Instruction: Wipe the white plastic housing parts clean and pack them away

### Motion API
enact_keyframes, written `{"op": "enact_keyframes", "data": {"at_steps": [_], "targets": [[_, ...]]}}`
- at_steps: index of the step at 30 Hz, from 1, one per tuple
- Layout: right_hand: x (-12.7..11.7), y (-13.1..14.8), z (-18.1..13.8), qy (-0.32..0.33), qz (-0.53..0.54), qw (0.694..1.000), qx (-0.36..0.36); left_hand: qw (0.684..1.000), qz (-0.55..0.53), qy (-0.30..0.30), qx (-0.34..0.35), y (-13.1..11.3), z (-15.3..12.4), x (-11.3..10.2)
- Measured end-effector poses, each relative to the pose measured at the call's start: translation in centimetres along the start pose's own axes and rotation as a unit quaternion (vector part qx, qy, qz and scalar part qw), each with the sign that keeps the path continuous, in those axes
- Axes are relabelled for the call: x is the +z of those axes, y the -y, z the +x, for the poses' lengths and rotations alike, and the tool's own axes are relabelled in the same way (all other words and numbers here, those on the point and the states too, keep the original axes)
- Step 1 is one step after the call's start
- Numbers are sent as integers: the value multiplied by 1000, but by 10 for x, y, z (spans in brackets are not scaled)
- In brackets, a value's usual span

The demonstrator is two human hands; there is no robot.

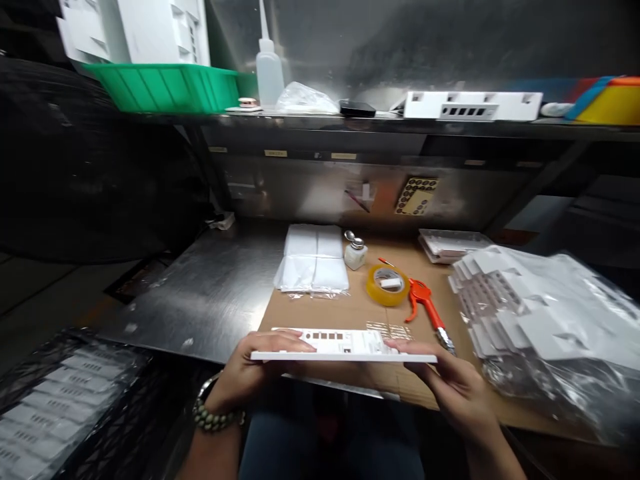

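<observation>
White parts in clear film, with dark print, lie in a black lattice crate point(30, 413) at far left, below a scuffed, dull-sheened steel bench point(215, 280); a ribbed green plastic basket point(160, 90) stands on the shelf above. The worker's left hand point(253, 363), a string of round beads point(215, 419) at its wrist, grips one end of a thin, white, rigid plastic panel point(345, 357) with square cut-outs, held nearly edge-on above the bench's front edge. Behind it, on brown cardboard point(295, 317), sit a flat stack of filmy, translucent white sheets point(315, 267), a squat clear jar point(355, 255), a glossy amber tape roll point(386, 299) and an orange air gun point(423, 292). The right hand point(455, 387) is clamped on the panel's other end. The step in hand appears to be handling or checking the panel; moving it calls for an even, level two-handed grip. At right, similar white panels point(520, 300) overlap in crinkled clear plastic.
</observation>
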State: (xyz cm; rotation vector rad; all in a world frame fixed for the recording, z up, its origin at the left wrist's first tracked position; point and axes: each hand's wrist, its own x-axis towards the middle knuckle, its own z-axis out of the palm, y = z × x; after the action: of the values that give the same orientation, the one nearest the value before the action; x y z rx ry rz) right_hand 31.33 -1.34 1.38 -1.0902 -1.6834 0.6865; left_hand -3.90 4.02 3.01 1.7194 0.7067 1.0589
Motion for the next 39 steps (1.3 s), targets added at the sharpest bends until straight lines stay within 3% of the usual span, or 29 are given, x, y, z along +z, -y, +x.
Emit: {"op": "enact_keyframes", "data": {"at_steps": [2, 4, 6, 7, 9, 12, 13, 15, 17, 19, 22, 26, 33, 39], "targets": [[0, -2, 1, 9, 1, 999, -33, 1000, -16, -13, 5, 1, 0, 2], [0, 0, 3, 18, 5, 996, -86, 988, -93, -126, 12, 2, 0, 7], [3, 4, 4, 35, -10, 988, -153, 925, -254, -280, -36, 4, -2, 11], [6, 6, 5, 42, -36, 981, -186, 878, -349, -318, -82, 7, -4, 12], [14, 8, 9, 60, -116, 959, -251, 804, -491, -286, -177, 15, -11, 10], [23, -1, 28, 105, -217, 918, -314, 757, -595, -180, -200, 33, -21, 0], [23, -8, 40, 127, -249, 913, -297, 750, -609, -178, -188, 40, -24, -5], [17, -28, 71, 154, -329, 912, -190, 735, -627, -202, -160, 51, -28, -12], [6, -51, 106, 142, -419, 896, -37, 728, -622, -252, -137, 56, -30, -18], [-4, -73, 138, 121, -465, 876, 46, 727, -618, -281, -104, 54, -32, -22], [-11, -95, 166, 127, -493, 853, 114, 732, -637, -239, -38, 47, -36, -29], [-10, -98, 175, 125, -482, 854, 154, 743, -655, -136, 7, 39, -41, -39], [10, -89, 225, 56, -398, 897, 182, 757, -637, -146, 11, 28, -23, -32], [33, -102, 259, 60, -376, 896, 227, 763, -639, -95, 9, 33, -19, -27]]}}
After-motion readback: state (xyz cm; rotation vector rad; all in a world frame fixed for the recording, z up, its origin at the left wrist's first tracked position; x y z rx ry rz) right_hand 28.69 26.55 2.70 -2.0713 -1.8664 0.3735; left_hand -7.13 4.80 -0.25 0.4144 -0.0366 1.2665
